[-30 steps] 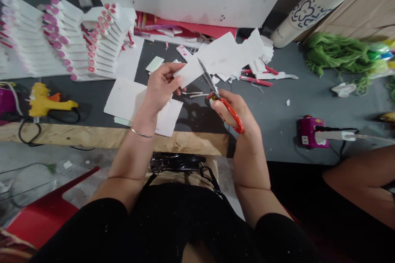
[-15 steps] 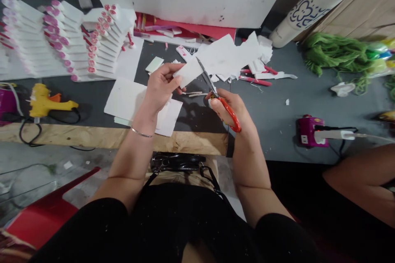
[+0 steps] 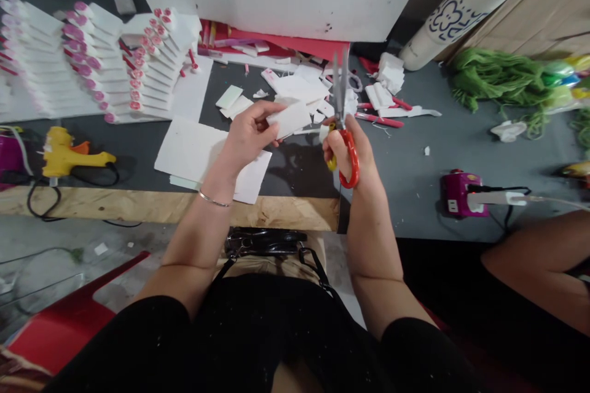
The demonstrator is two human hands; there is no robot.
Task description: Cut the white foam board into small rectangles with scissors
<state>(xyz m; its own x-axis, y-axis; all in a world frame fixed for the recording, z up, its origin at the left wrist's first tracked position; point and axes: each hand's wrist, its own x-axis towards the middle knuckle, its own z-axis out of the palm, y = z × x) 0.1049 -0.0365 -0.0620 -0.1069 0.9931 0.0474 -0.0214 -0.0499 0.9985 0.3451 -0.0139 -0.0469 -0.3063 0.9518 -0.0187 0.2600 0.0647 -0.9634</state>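
Note:
My left hand (image 3: 251, 135) pinches a small white rectangle of paper (image 3: 291, 120) between thumb and fingers, above the dark tabletop. My right hand (image 3: 353, 150) is closed around the red and yellow handles of a pair of scissors (image 3: 340, 95). Their blades point away from me, slightly apart, to the right of the paper and not touching it. Beyond both hands lies a heap of white paper scraps (image 3: 302, 87). Larger white sheets (image 3: 187, 144) lie beneath my left wrist.
Rows of white paper pieces with pink tips (image 3: 85, 67) fill the left. A yellow glue gun (image 3: 59, 150) rests near the front edge. To the right are a white bottle (image 3: 454, 21), green yarn (image 3: 498, 77), a purple plug box (image 3: 463, 193) and another person's arm (image 3: 539, 252).
The scissors have come away from the paper and swung upright to the right. The larger cut-off sheet has dropped onto the scraps. My left hand keeps a smaller piece, slightly lower and right.

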